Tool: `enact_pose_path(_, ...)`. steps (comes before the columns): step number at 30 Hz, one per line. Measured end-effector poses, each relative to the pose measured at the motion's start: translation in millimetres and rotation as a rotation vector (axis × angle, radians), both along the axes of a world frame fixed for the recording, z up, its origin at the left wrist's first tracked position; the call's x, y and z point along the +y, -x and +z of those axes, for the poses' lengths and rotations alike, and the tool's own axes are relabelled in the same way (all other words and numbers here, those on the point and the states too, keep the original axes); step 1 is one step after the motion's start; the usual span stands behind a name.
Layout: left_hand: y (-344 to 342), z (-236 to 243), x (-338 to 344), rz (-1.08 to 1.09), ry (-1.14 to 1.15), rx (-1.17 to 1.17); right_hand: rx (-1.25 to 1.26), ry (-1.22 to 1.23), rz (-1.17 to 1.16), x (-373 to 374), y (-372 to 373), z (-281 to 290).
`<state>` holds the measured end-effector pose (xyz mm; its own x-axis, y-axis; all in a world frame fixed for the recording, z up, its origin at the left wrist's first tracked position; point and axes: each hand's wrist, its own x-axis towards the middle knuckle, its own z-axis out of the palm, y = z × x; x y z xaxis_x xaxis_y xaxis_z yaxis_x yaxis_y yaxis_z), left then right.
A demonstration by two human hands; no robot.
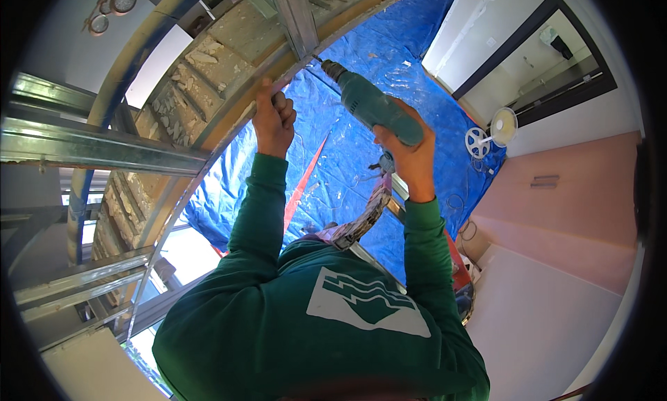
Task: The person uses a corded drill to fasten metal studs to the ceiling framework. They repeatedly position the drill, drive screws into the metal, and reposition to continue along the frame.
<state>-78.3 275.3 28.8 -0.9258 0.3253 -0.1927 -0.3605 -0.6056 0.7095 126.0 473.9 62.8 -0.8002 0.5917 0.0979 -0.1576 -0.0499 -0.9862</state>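
Observation:
My right hand [413, 147] is closed round a teal power drill [368, 102]. Its bit points up and left, close to where a vertical metal stud [295, 15] meets a curved edge strip [219, 144]; whether the tip touches is too small to tell. My left hand [274, 119] has its fingers curled at that strip, just left of the drill's nose, gripping it. Metal channels [104, 145] run into the curved frame from the left.
A dusty ledge [219, 39] and a thick curved pipe [114, 88] are at left. Below lie a blue tarp [396, 33], a ladder [396, 206] under me and cables [465, 231]. At right stand a white fan [504, 126], dark-framed mirror [549, 53] and pink cabinet [563, 206].

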Motion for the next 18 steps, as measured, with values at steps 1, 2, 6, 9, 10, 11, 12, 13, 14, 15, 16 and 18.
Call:
enact_pose_path(1, -1, -2, 2, 0.006, -0.015, -0.009, 0.012, -0.094, -0.019, -2, 0, -2)
enact_pose_path(2, -2, -4, 5, -0.036, 0.026, 0.042, 0.02, -0.181, -0.034, -4, 1, -3)
enact_pose_path(6, -7, -12, 18, -0.197, 0.028, 0.152, 0.021, -0.116, -0.055, -6, 1, -9)
enact_pose_path(9, -3, -11, 31, -0.256, -0.014, 0.127, 0.017, -0.111, -0.054, -5, 1, -10)
enact_pose_path(10, -1, -9, 35, -0.235, -0.017, 0.114, 0.017, -0.109, -0.049, -4, 1, -9)
enact_pose_path(11, 1, -8, 40, -0.219, -0.02, 0.102, 0.014, -0.11, -0.046, -3, 0, -9)
enact_pose_path(12, 3, -6, 45, -0.215, -0.04, 0.116, 0.011, -0.109, -0.049, -2, -1, -8)
enact_pose_path(13, 4, -4, 49, -0.208, -0.057, 0.066, 0.003, -0.111, -0.049, -1, -1, -8)
enact_pose_path(14, 4, -3, 52, -0.208, -0.089, 0.04, -0.004, -0.112, -0.046, 0, -2, -7)
enact_pose_path(15, 5, -1, 54, -0.206, -0.121, 0.016, 0.001, -0.116, -0.046, 0, -2, -7)
enact_pose_path(16, 5, 0, 57, -0.206, -0.141, 0.003, 0.006, -0.12, -0.044, 1, -3, -7)
enact_pose_path(18, 4, 1, 60, -0.206, -0.182, -0.025, 0.005, -0.115, -0.039, 1, -4, -8)
